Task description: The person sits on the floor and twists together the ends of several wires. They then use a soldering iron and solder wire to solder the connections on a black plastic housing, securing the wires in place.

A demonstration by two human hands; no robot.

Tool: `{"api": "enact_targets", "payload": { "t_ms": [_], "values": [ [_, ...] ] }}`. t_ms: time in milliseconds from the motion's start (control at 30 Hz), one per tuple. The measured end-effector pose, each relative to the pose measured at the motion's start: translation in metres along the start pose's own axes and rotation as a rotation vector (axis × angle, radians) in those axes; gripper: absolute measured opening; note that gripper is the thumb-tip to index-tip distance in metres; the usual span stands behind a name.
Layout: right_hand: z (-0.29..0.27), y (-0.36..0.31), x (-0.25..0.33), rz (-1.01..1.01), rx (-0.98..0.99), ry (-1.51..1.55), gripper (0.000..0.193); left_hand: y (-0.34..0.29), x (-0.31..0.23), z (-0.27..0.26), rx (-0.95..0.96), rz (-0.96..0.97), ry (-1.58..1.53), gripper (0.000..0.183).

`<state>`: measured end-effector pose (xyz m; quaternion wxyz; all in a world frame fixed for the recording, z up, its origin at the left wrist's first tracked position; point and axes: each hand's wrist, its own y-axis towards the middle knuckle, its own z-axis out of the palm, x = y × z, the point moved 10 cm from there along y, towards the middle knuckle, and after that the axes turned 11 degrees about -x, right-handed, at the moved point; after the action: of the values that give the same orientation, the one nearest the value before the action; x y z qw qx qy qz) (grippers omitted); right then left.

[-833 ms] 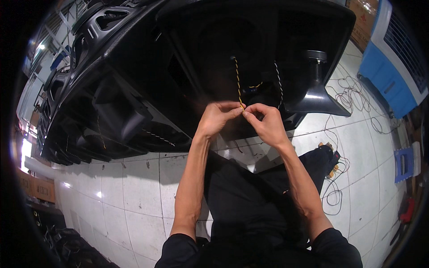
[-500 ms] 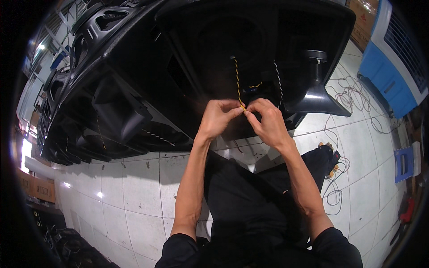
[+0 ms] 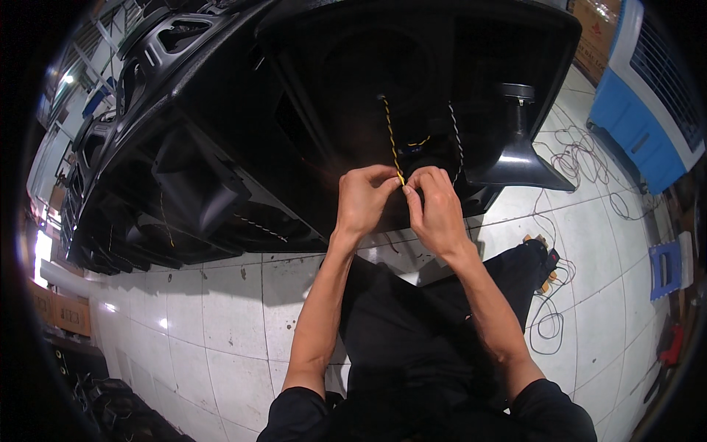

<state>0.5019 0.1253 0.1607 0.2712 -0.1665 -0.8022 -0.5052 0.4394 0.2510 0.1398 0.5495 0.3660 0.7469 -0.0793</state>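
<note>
Above tiled floor (image 3: 232,317), we find left hand (image 3: 361,199) and right hand (image 3: 440,214) fingers pinching the yellow wire (image 3: 390,132), unfinished, we judge; white wire (image 3: 457,136) hangs untouched.

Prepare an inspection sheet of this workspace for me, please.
Surface: white tiled floor, dark marks in places.
Job's things: twisted yellow wire hanging in an open black cabinet; twisted white wire hanging to its right.
Clutter: blue plastic item and red object near the right edge.
Grip: left hand pinches the twisted yellow wire near its lower end; right hand beside it, hold unclear.
Cables: thin cords loosely tangled on the floor, right.
Surroundings: blue unit with a grille, right; cardboard boxes, left.
</note>
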Motion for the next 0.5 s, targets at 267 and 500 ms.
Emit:
{"api": "enact_targets", "payload": {
  "t_ms": [267, 500],
  "values": [
    [-0.019, -0.023, 0.028, -0.174, -0.314, -0.357, 0.012, -0.009, 0.014, 0.024, 0.182, -0.345, -0.559, 0.027],
    [-0.031, -0.029, 0.010, -0.047, -0.341, -0.152, 0.017, -0.003, 0.019, 0.022, 0.131, -0.298, -0.464, 0.027]
  ]
}}
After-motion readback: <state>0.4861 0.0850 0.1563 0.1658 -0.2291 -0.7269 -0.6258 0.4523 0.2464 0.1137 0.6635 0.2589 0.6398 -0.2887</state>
